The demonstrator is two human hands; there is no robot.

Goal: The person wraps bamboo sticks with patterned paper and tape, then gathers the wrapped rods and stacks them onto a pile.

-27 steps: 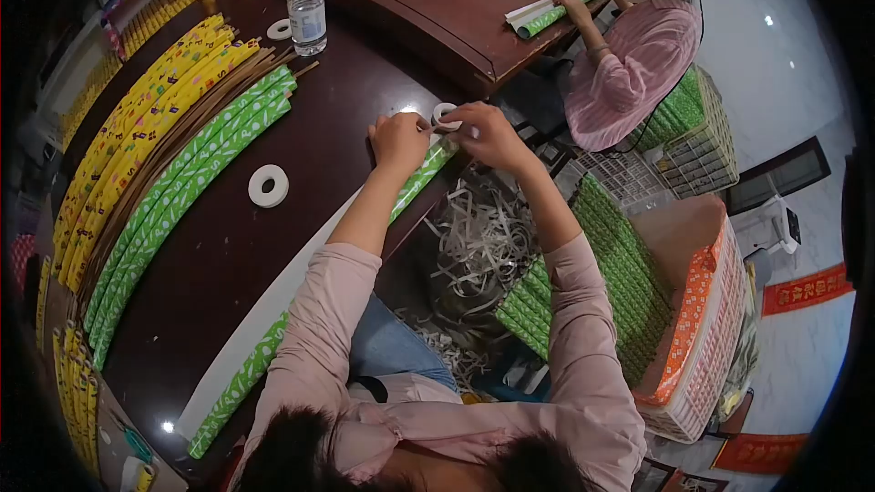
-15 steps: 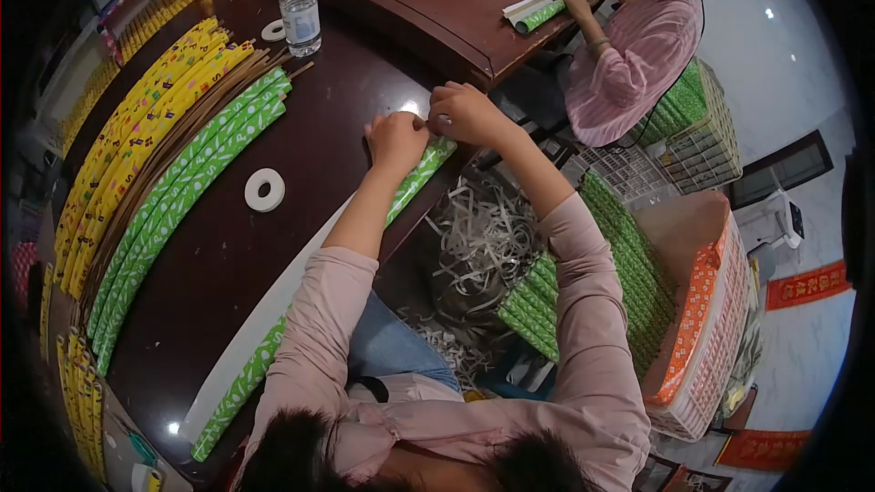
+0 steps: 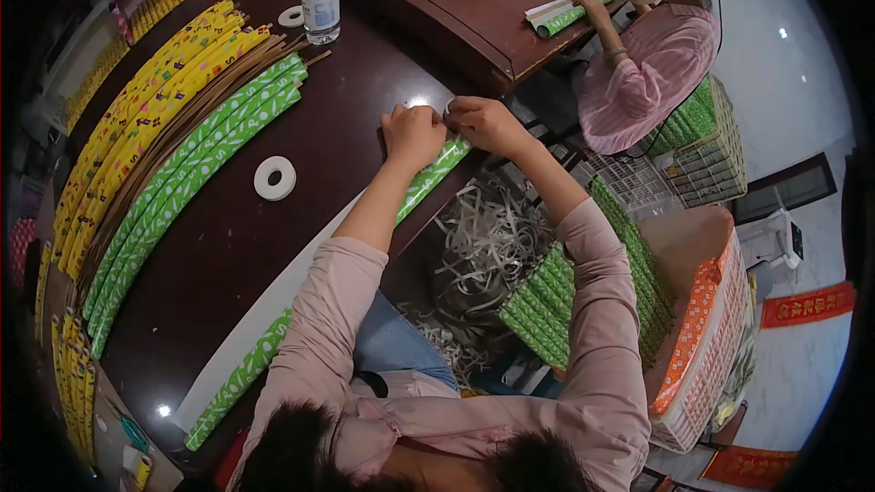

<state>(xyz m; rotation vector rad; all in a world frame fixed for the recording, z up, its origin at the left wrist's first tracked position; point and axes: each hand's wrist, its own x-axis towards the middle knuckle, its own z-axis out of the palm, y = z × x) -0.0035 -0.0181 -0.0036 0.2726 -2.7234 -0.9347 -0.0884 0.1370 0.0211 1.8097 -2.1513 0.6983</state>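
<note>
in my head view, 1 green roll (image 3: 436,175) lying along the edge of the surface (image 3: 342,123), long axis slanting from near left to far right, far end pointing away, left hand (image 3: 416,138) curled there, right hand (image 3: 486,125) bent beside it, I cannot tell what either grasps

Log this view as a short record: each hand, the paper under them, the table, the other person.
Left hand: fingers curled at the far end of the green paper
Right hand: beside the left, same end; exact grip hidden
Green paper: partly rolled, white strip alongside
On the table: white ring, clear bottle
Left side: yellow rolls, green rolls
Other person: hands at another green roll
</note>
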